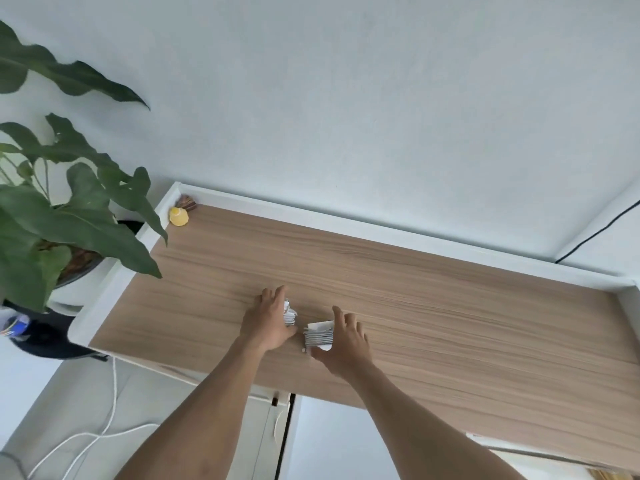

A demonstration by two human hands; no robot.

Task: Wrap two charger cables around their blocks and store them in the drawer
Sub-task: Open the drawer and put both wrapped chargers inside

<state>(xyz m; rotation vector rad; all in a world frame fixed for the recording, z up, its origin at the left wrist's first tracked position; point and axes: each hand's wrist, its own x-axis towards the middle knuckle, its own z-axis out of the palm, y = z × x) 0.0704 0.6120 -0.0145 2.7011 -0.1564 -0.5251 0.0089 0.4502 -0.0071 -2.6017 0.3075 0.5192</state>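
Head view: two bare forearms reach up from 6 o'clock onto a wood-grain tabletop (450, 323) edged by a raised white rim (346, 227). The left hand (270, 322) lies with its fingers nearly straight and spread toward 12 o'clock, its thumb stretched out toward 3 o'clock; the left charger bundle (290, 315) sits in the fork between thumb and forefinger, touching the hand, and the fingers do not curl round it. The right hand (348, 344) is half closed, forefinger raised at 12 o'clock and thumb at 8 o'clock, and it grips the right charger bundle (318, 336) between them. Both bundles are white blocks banded with close turns of white cable, resting on the wood near the table's front edge; they are near each other but apart, the right one at 4 o'clock from the left; a short white end pokes out at the right bundle's lower left corner. A small yellow object (178, 216) stands in the table's far left corner, at 10 o'clock from the hands, with something brown (188, 202) just behind it; a large-leaved potted plant (69, 209) fills the frame at 9 o'clock; a white cord (110, 420) trails over the floor at 7 o'clock; a black cable (595, 234) runs along the wall at 2 o'clock.
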